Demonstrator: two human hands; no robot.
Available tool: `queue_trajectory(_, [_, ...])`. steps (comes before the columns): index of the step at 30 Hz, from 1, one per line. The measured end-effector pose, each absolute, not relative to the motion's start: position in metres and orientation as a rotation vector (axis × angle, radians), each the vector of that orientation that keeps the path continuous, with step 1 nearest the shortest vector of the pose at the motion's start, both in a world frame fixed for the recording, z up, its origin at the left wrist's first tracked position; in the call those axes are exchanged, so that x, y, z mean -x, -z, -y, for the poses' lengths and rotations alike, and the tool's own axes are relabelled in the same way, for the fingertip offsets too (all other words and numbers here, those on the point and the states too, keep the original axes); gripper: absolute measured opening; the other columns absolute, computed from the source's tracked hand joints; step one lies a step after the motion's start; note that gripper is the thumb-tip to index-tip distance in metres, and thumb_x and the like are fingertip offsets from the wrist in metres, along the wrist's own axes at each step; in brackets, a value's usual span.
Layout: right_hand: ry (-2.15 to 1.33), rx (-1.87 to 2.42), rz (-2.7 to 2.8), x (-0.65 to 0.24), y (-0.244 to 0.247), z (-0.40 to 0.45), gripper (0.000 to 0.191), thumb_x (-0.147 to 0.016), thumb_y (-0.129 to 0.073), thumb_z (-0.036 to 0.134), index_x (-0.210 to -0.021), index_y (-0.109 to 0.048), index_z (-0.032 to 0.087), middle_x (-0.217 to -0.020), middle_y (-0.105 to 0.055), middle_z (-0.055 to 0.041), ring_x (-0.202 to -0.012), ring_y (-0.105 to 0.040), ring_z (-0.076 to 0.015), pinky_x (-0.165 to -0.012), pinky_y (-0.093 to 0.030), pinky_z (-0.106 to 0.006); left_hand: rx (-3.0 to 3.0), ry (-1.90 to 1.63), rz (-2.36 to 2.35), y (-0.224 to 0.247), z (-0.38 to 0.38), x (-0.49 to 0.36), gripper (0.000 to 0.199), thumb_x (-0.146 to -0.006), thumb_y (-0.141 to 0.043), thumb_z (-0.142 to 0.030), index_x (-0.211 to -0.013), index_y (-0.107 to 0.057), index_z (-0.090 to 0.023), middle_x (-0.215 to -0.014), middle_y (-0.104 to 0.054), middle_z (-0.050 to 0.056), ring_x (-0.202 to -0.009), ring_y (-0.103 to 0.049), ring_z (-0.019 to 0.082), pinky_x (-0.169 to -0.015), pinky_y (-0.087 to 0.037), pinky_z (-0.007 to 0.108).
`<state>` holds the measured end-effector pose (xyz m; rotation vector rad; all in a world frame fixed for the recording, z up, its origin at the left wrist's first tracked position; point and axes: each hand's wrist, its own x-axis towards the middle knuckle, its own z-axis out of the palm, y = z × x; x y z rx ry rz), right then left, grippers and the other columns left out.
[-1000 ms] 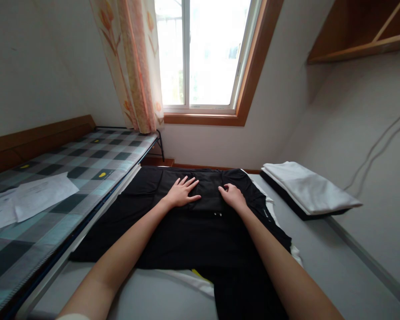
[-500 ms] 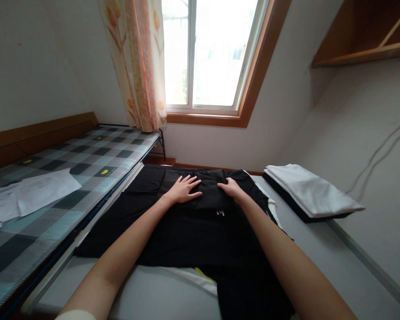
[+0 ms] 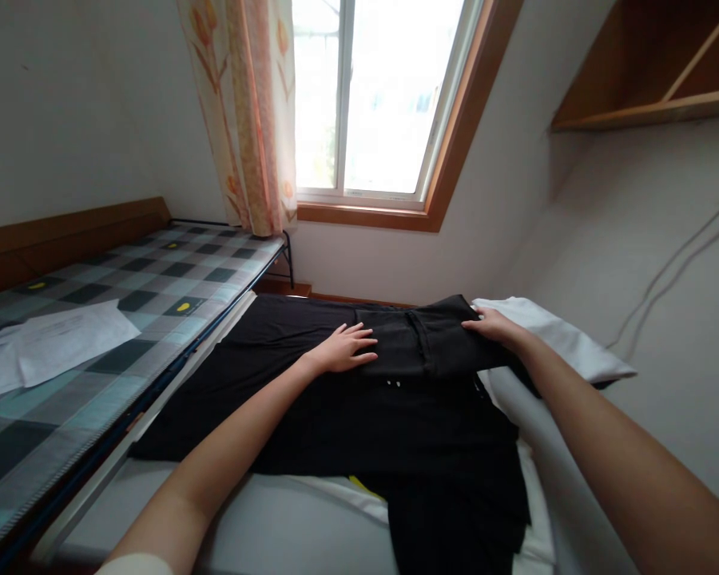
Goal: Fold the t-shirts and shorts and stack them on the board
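Note:
A black garment (image 3: 335, 431) lies spread over a pale grey surface, with white and yellow cloth showing beneath its lower edge. Across its far part is a smoother black cloth (image 3: 395, 343) with a seam running down it. My left hand (image 3: 344, 349) rests flat on this cloth, fingers spread. Farther right, my right hand (image 3: 492, 326) pinches the cloth's right end between thumb and fingers and holds it slightly raised. Two small white marks show on the garment just below the cloth.
A folded white cloth (image 3: 566, 339) lies to the right, partly behind my right arm. On the left stands a bed with a checked mattress (image 3: 125, 279), papers (image 3: 75, 343) on it. A curtained window (image 3: 383, 104) is ahead; a wooden shelf (image 3: 653, 112) hangs upper right.
My right hand has moved right, drawing the smooth black cloth's end outward and exposing its seam. My left hand has shifted slightly right, still flat.

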<state>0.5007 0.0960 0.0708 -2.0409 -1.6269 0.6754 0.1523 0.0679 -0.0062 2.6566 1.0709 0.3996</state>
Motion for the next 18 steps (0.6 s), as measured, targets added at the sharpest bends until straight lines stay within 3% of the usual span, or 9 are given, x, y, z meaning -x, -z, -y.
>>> queue_trajectory(5, [-0.574, 2.120, 1.668, -0.491, -0.099, -0.104, 0.016, -0.074, -0.070, 0.013, -0.089, -0.067, 0.008, -0.070, -0.068, -0.0081, -0.060, -0.063, -0.0182, -0.054, -0.051, -0.028, -2.257, -0.729, -0.946, 0.003, -0.071, -0.161, 0.051, -0.093, -0.044, -0.054, -0.122, -0.065, -0.018, -0.135, -0.058, 0.013, -0.131, -0.048, 0.025, -0.113, -0.031, 0.041])
queue_trajectory(8, [-0.605, 2.034, 1.716, -0.452, -0.120, -0.099, 0.023, -0.072, -0.075, 0.021, -0.091, -0.069, 0.010, -0.068, -0.068, -0.0068, -0.060, -0.063, -0.0171, -0.058, -0.053, -0.028, -1.746, -0.865, -0.975, -0.003, -0.072, -0.167, 0.056, -0.092, -0.043, -0.058, -0.123, -0.062, -0.016, -0.126, -0.064, 0.014, -0.113, -0.060, 0.025, -0.099, -0.046, 0.039])
queue_trajectory(11, [-1.052, 1.574, 1.804, -0.409, -0.126, -0.082, 0.039, -0.083, -0.067, 0.037, -0.115, -0.066, 0.015, -0.088, -0.072, -0.0083, -0.072, -0.067, -0.0158, -0.068, -0.055, -0.027, -1.158, -0.888, -0.918, -0.008, -0.071, -0.172, 0.063, -0.094, -0.030, -0.063, -0.131, -0.054, -0.017, -0.121, -0.065, 0.014, -0.094, -0.067, 0.021, -0.081, -0.054, 0.035])
queue_trajectory(13, [-1.179, 1.390, 1.955, -0.388, -0.115, -0.070, 0.041, -0.084, -0.065, 0.038, -0.120, -0.064, 0.018, -0.099, -0.073, -0.0079, -0.083, -0.068, -0.0172, -0.077, -0.055, -0.029, -0.913, -0.883, -0.886, -0.010, -0.071, -0.172, 0.062, -0.095, -0.026, -0.060, -0.128, -0.054, -0.017, -0.112, -0.068, 0.013, -0.084, -0.068, 0.018, -0.072, -0.056, 0.030])
queue_trajectory(17, [-0.840, 1.364, 2.218, -0.379, -0.071, -0.057, 0.032, -0.083, -0.066, 0.033, -0.112, -0.069, 0.019, -0.107, -0.072, -0.0088, -0.097, -0.066, -0.0218, -0.091, -0.051, -0.036, -0.913, -0.866, -1.089, -0.010, -0.071, -0.171, 0.036, -0.091, -0.053, -0.038, -0.120, -0.059, -0.016, -0.096, -0.069, 0.007, -0.071, -0.065, 0.013, -0.058, -0.052, 0.020])
queue_trajectory(18, [-0.727, 1.395, 2.233, -0.382, -0.059, -0.056, 0.033, -0.083, -0.066, 0.033, -0.112, -0.069, 0.019, -0.111, -0.070, -0.0102, -0.102, -0.065, -0.0236, -0.095, -0.049, -0.038, -0.973, -0.858, -1.162, -0.009, -0.071, -0.170, 0.037, -0.087, -0.059, -0.030, -0.123, -0.057, -0.018, -0.097, -0.068, 0.006, -0.071, -0.064, 0.013, -0.056, -0.051, 0.020])
